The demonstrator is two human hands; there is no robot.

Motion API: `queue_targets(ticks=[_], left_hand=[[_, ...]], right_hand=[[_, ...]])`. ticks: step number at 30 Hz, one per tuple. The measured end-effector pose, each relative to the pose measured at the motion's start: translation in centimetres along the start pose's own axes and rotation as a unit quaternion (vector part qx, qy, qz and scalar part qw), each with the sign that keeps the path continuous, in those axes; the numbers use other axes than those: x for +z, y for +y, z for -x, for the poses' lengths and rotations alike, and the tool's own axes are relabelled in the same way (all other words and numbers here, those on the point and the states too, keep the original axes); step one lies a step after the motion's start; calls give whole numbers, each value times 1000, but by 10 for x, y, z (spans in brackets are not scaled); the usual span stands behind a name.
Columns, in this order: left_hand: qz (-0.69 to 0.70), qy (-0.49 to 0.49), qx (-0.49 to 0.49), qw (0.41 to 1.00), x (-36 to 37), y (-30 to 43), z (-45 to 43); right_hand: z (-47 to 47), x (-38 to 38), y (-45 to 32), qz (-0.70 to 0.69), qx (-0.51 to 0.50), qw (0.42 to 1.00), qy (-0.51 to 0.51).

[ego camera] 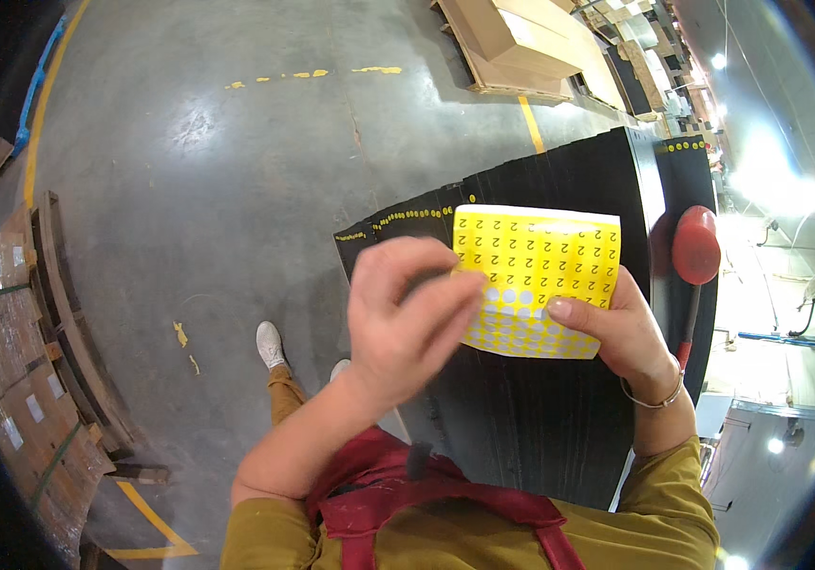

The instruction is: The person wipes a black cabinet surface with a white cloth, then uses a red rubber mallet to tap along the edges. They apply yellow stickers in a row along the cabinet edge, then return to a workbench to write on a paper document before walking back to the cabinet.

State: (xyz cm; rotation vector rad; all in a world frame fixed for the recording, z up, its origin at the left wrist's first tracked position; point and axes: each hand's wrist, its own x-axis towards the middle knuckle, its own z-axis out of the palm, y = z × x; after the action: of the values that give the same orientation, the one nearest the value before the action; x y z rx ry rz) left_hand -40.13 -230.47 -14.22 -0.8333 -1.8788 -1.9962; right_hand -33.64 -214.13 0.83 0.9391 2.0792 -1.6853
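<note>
My right hand grips a sheet of round yellow stickers by its right side, thumb on top and fingers behind. Each sticker bears a number 2. Toward the near edge, several rows show pale round spots without stickers. At the sheet's left edge is my left hand, blurred, with thumb and fingers bent close together; whether a sticker is between them cannot be told. Beneath both hands lies a large stack of black panels. Small yellow round stickers run along its far left edge.
A mallet with a red head rests on the black panels at the right. Cardboard sits on a pallet at the back. On the left, wrapped cartons stand beside a wooden pallet. The concrete floor has worn yellow lines.
</note>
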Motion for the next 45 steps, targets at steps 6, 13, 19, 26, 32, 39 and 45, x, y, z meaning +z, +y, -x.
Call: queue_targets(ticks=[6, 13, 19, 26, 32, 39, 45], left_hand=[[62, -89, -4, 994, 18, 6, 5], [92, -71, -65, 991, 15, 8, 14], [60, -95, -45, 993, 11, 8, 26], [90, -141, -71, 983, 8, 5, 37], [149, -175, -114, 967, 7, 0, 36], [231, -73, -217, 946, 9, -1, 35], [145, -64, -119, 980, 7, 6, 33]], right_hand=[[2, -6, 1, 60, 8, 997, -49], [4, 2, -2, 105, 43, 989, -99], [6, 10, 1, 203, 77, 961, -170], [-2, 10, 7, 425, 4, 879, -217], [-2, 8, 7, 417, -13, 880, -228], [3, 6, -1, 245, 102, 951, -160], [6, 8, -4, 183, 95, 970, -125]])
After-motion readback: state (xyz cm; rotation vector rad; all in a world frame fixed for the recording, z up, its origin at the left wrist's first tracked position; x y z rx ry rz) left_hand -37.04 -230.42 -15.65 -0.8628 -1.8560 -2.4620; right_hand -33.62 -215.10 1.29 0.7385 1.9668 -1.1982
